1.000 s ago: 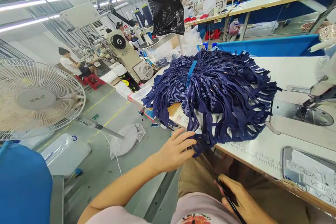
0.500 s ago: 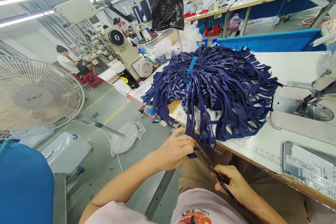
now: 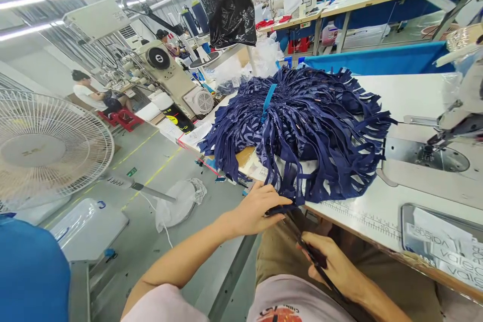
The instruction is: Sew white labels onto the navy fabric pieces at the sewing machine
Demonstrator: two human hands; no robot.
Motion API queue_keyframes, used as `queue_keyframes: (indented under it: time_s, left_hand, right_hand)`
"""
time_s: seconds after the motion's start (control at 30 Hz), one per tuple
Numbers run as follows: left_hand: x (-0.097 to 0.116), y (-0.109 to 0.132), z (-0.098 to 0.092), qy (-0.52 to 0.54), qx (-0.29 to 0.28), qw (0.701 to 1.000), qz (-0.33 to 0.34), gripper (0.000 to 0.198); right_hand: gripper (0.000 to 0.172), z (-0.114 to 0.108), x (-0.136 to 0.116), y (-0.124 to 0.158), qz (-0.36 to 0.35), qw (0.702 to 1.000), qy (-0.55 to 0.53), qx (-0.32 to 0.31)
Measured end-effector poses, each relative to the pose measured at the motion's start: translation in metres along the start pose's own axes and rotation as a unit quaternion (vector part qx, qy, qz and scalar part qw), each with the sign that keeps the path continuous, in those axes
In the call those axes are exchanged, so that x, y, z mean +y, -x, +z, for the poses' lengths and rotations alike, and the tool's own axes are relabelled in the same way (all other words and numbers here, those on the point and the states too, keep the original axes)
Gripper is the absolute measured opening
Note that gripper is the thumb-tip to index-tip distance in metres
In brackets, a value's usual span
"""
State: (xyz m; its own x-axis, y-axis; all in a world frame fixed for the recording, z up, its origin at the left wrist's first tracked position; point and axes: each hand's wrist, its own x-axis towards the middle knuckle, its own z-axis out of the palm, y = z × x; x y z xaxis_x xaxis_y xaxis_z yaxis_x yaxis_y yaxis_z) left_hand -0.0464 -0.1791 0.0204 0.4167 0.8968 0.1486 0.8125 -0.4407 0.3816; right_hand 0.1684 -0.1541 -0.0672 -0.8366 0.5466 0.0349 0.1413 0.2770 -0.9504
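Observation:
A big bundle of navy blue fabric strips [image 3: 302, 131], tied with a light blue band [image 3: 267, 100], lies on the white sewing table [image 3: 396, 95] and hangs over its near edge. My left hand [image 3: 256, 209] pinches the end of one hanging strip at the table edge, fingers closed. Just below, over my lap, my right hand [image 3: 332, 261] is closed on a dark, thin strip or tool that runs up toward the left hand; I cannot make out which.
A sewing machine [image 3: 453, 115] stands at the table's right, with a tray of printed labels [image 3: 441, 241] near the front edge. A standing fan [image 3: 49, 146] and a blue chair back [image 3: 30, 271] are on my left. A black plastic bag [image 3: 226, 0] hangs above. Other people work at distant tables.
My left hand has pulled a strip end up closer to the table edge. My right hand has risen from my lap toward the left hand. The view has shifted slightly.

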Motion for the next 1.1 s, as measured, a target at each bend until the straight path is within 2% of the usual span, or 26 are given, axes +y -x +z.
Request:
queue_keyframes:
  time_s: [0.2, 0.3, 0.4, 0.5, 0.67, 0.77, 0.83, 0.93, 1.0, 1.1]
  left_hand:
    - [0.004, 0.006, -0.010, 0.044, 0.005, 0.999, -0.004, 0.033]
    - [0.005, 0.005, -0.012, 0.042, -0.012, 0.999, -0.017, 0.035]
    - [0.002, 0.000, -0.006, 0.025, -0.035, 0.999, -0.015, 0.026]
    - [-0.001, -0.004, -0.002, -0.011, -0.033, 0.999, 0.010, 0.008]
    - [0.005, -0.007, -0.013, -0.116, 0.052, 0.989, 0.072, 0.009]
    - [0.009, -0.013, -0.020, -0.133, 0.028, 0.984, 0.115, 0.006]
    - [0.009, -0.018, -0.021, -0.120, 0.005, 0.984, 0.130, 0.003]
    - [0.005, -0.021, -0.017, -0.083, -0.008, 0.988, 0.131, 0.009]
    - [0.002, -0.021, -0.015, -0.064, -0.002, 0.990, 0.129, 0.013]
    - [0.002, -0.020, -0.018, -0.033, 0.018, 0.991, 0.130, 0.013]
  right_hand:
    - [0.023, -0.003, 0.011, 0.012, 0.050, 0.999, -0.003, -0.001]
    - [0.023, -0.007, 0.009, 0.007, 0.045, 0.999, -0.018, -0.009]
    - [0.023, -0.006, 0.004, -0.002, 0.035, 0.999, -0.027, 0.006]
    - [0.026, 0.000, 0.008, -0.004, 0.044, 0.998, -0.030, 0.020]
    - [0.027, 0.010, 0.029, 0.015, 0.073, 0.996, -0.042, 0.037]
    - [0.028, 0.005, 0.027, 0.018, 0.050, 0.996, -0.071, 0.033]
    - [0.031, -0.001, 0.020, 0.013, 0.029, 0.997, -0.064, 0.024]
    - [0.041, -0.003, 0.016, 0.003, 0.016, 0.997, -0.024, 0.068]
    - [0.049, 0.002, 0.021, 0.003, 0.020, 0.996, -0.008, 0.088]
    - [0.053, 0.010, 0.032, 0.011, 0.047, 0.996, -0.029, 0.077]
